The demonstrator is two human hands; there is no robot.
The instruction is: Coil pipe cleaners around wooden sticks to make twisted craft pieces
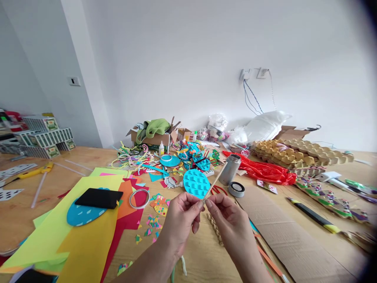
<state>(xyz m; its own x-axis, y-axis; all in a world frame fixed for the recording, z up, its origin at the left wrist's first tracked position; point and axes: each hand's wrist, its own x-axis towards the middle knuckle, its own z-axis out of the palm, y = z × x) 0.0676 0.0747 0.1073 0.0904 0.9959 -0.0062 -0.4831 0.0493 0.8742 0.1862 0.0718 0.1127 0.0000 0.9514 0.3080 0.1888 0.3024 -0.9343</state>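
Observation:
Between the fingertips of both hands is a thin pale stick (217,179), slanting up and to the right. My left hand (183,218) pinches its lower end. My right hand (231,220) is closed against the same end, thumb and forefinger together. Just beyond the fingers lies a blue disc with raised squares (194,181). A grey metal flask (229,172) stands open behind the stick, its lid (236,189) on the table beside it. Partly hidden under my right hand is a braided cord (214,228). Small fish cutouts (160,204) lie left of my left hand.
Coloured paper sheets (85,236) and a black phone (99,197) lie at left, near a roll of tape (139,199). To the right are a cardboard strip (282,228), a utility knife (313,215), a red plastic bag (262,171) and egg trays (282,155). A yellow glue gun (35,171) sits far left.

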